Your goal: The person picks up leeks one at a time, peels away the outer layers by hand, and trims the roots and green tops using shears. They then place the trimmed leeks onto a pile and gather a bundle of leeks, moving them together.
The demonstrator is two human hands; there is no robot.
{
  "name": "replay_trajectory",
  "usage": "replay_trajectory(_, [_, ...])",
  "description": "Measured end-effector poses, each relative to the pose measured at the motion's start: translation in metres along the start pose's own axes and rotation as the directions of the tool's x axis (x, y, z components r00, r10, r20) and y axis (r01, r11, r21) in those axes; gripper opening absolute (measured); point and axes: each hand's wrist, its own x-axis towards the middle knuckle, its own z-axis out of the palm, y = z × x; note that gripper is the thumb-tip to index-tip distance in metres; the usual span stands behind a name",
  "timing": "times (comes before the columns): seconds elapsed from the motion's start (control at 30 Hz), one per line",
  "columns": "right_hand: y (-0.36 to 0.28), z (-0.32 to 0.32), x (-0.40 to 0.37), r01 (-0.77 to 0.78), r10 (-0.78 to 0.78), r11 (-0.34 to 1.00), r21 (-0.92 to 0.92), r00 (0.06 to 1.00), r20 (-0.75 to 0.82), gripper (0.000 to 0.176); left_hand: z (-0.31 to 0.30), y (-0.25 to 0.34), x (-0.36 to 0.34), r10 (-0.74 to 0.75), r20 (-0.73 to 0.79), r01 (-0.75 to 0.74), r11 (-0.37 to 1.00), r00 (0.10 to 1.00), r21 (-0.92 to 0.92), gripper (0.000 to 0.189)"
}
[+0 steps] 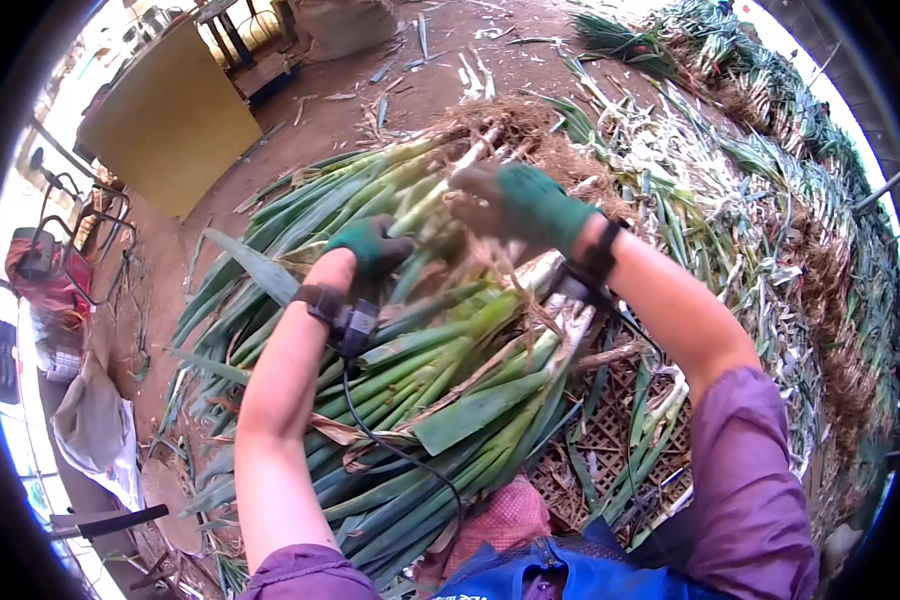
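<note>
A big bundle of long green onions [440, 360] lies across a woven crate in front of me, leaves toward me, pale stalks and roots pointing away. My left hand [370, 245], in a green glove, is closed on stalks near the middle of the bundle. My right hand [515, 200], also in a green glove, grips the pale stalks close to the root end [490, 125]. Each wrist carries a black strap with a small device and a cable.
A woven crate [610, 440] shows under the bundle at the right. Heaps of onions and trimmed leaves [770, 200] run along the right side. Bare dirt floor [300, 130], a yellow board [170, 120] and a red cart [50, 260] lie to the left.
</note>
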Motion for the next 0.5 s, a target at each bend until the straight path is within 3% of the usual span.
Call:
replay_trajectory(0.03, [0.004,0.011,0.026,0.035,-0.039,0.994,-0.105,0.999,-0.032,0.04,0.004,0.003,-0.004,-0.013,0.025,0.014,0.999,1.0,-0.049,0.05])
replay_trajectory(0.1, [0.015,0.048,0.075,-0.197,0.22,0.967,-0.162,0.965,0.141,0.046,0.016,0.0,-0.008,0.016,-0.135,0.014,0.976,0.991,0.216,0.063])
replay_trajectory(0.13, [0.012,0.055,0.088,-0.302,0.345,0.931,-0.207,0.913,0.219,0.049,0.02,-0.002,-0.009,0.009,-0.158,0.026,0.975,0.987,0.222,0.065])
replay_trajectory(0.23, [0.003,0.064,0.101,-0.327,0.44,0.88,-0.345,0.835,0.331,0.055,0.025,-0.004,-0.012,-0.042,-0.19,0.09,0.963,0.981,0.253,0.072])
replay_trajectory(0.37, [0.004,0.079,0.098,-0.323,0.45,0.86,-0.394,0.845,0.29,0.048,0.032,-0.002,-0.011,-0.095,-0.211,0.17,0.912,0.973,0.374,0.073])
replay_trajectory(0.43, [0.002,0.078,0.088,-0.325,0.457,0.851,-0.413,0.844,0.279,0.048,0.037,-0.005,-0.011,-0.109,-0.157,0.142,0.967,0.981,0.212,0.076])
replay_trajectory(0.5, [0.002,0.07,0.07,-0.337,0.468,0.856,-0.392,0.828,0.31,0.048,0.042,0.003,-0.017,-0.087,-0.131,0.117,0.965,0.987,0.234,0.076])
